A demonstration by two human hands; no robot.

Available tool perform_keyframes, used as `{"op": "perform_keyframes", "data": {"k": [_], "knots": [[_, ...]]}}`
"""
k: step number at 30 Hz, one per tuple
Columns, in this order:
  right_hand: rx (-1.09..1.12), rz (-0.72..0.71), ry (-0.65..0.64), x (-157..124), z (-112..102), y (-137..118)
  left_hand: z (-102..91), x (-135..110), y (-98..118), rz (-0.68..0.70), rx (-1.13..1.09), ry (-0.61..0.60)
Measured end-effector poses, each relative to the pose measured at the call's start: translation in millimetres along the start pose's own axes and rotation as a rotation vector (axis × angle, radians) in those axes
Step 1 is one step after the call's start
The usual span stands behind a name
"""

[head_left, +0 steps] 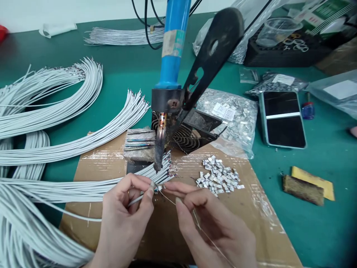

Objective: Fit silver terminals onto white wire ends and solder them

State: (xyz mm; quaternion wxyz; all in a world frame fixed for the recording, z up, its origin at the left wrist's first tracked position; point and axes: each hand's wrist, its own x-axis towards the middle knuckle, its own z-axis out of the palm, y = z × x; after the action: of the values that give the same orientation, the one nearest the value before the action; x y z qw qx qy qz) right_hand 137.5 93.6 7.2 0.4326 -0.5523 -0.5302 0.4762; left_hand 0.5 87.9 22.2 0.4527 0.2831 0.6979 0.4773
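My left hand [125, 217] pinches a white cable [136, 200] close to its end, thumb against forefinger. At that end sits a small shiny metal piece [160, 188], partly hidden by the fingertips. My right hand [217, 225] is closed on a thin solder wire [216, 245], which runs up to the cable end. Its forefinger reaches out to the metal piece. Just above both hands, a blue-handled soldering iron [159, 149] hangs in a black bracket [213, 48], tip down. A pile of small metal tabs [219, 176] lies right of the tip.
Bundles of white cables [83, 147] cover the left side. Behind the iron stand a fan [186, 139] and a grey block [139, 145]. A bag of metal tabs [231, 115], a phone [284, 119] and a yellow sponge [315, 182] lie right. Cardboard [251, 216] covers the table.
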Motion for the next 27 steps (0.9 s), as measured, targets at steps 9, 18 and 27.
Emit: {"op": "perform_keyframes", "data": {"k": [9,18,27], "knots": [[0.077,0.060,-0.004,14,3,-4,0.0,12,3,0.067,-0.039,-0.019],[0.167,0.139,0.013,22,6,-8,4.0,19,8,0.107,-0.023,0.016],[0.172,0.172,0.003,25,6,-9,4.6,19,10,0.097,-0.046,0.022]]}}
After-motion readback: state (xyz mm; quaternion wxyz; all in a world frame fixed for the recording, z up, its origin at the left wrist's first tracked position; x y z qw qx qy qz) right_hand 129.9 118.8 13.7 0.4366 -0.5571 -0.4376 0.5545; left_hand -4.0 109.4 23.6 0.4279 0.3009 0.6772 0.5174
